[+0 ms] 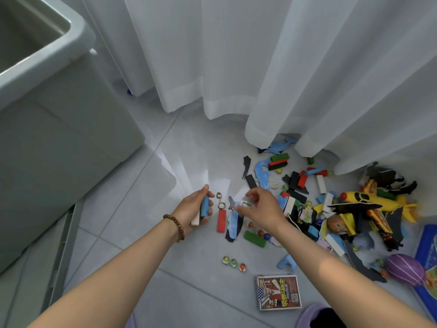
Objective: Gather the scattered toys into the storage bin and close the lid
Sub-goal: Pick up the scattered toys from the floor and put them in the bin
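The pale green storage bin [71,119] stands open at the left, its lid [63,254] lying flat on the floor beside it. My left hand [195,208] grips a few blocks: blue, green and white. My right hand [262,209] hovers over a metal wire puzzle ring [247,205] and a blue foam piece [234,222], fingers loosely curled, holding nothing that I can see. A red block [221,220] and a twisted metal puzzle piece [220,201] lie between my hands. Many toys lie scattered at the right.
White curtains [236,67] hang behind the toys. The pile holds a yellow toy plane [369,198], coloured blocks, foam cutouts and marbles [233,262]. A small book [279,292], a purple ball [405,268] and a blue board [428,256] lie near the front right.
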Tool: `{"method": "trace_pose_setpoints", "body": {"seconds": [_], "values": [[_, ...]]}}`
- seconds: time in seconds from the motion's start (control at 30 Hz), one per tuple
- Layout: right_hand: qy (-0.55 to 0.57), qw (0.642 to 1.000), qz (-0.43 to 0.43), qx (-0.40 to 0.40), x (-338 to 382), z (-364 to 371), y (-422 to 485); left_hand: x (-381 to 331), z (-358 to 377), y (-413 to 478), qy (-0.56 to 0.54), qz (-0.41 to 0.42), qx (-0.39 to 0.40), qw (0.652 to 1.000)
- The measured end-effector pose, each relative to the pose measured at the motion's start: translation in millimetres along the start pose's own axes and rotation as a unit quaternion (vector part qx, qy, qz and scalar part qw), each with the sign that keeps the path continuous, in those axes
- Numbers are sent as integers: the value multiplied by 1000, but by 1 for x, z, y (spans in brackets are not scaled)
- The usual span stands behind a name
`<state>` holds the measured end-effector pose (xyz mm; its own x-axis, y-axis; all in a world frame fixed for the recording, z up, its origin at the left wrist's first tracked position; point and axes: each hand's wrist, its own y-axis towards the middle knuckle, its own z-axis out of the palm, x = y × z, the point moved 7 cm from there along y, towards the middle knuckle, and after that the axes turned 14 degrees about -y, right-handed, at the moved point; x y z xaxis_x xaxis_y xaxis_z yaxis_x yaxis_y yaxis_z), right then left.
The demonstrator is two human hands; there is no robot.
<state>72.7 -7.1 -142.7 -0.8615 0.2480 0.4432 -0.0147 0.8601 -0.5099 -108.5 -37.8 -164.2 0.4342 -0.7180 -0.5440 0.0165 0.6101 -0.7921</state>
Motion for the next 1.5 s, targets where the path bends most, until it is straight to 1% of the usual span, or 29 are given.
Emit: {"method": "trace_pose_setpoints", "body": {"seconds": [0.07, 0.1, 0.17, 0.27, 0.37, 0.5, 0.77, 0.9, 1.07, 1.17, 1.27, 1.4, 1.5], "values": [[-72, 997, 10, 5, -8, 12, -2, 4, -6, -1, 71, 9, -4, 997], [-88, 996, 9, 1, -8, 16, -4, 7, -9, -2, 107, 11, -8, 994], [-94, 995, 8, -14, -4, 22, -6, 11, -13, -4, 157, 15, -9, 987], [-89, 995, 13, -41, 5, 29, -7, 16, -16, -5, 193, 10, -6, 981], [-64, 997, 5, -50, 11, 36, -8, 16, -12, -4, 195, 3, 11, 981], [-29, 999, -5, -40, 13, 41, -5, 22, -4, -4, 191, -24, 49, 980], [-30, 1000, -1, 8, 12, 43, 4, 25, -5, -3, 165, -50, 60, 983], [-33, 999, 2, 8, 14, 43, 5, 28, -7, -1, 159, -60, 63, 983], [-8, 1000, 23, 9, 14, 43, 7, 30, -7, -1, 150, -64, 69, 984], [8, 998, 40, 38, 14, 45, 9, 33, -9, 1, 149, -64, 72, 984], [8, 997, 31, 66, 17, 44, 10, 32, -12, 1, 155, -62, 70, 984], [59, 993, 16, 103, 17, 43, 12, 28, -15, -2, 153, -63, 66, 984], [88, 992, 19, 88, 16, 45, 12, 30, -16, -4, 156, -74, 75, 982]]}}
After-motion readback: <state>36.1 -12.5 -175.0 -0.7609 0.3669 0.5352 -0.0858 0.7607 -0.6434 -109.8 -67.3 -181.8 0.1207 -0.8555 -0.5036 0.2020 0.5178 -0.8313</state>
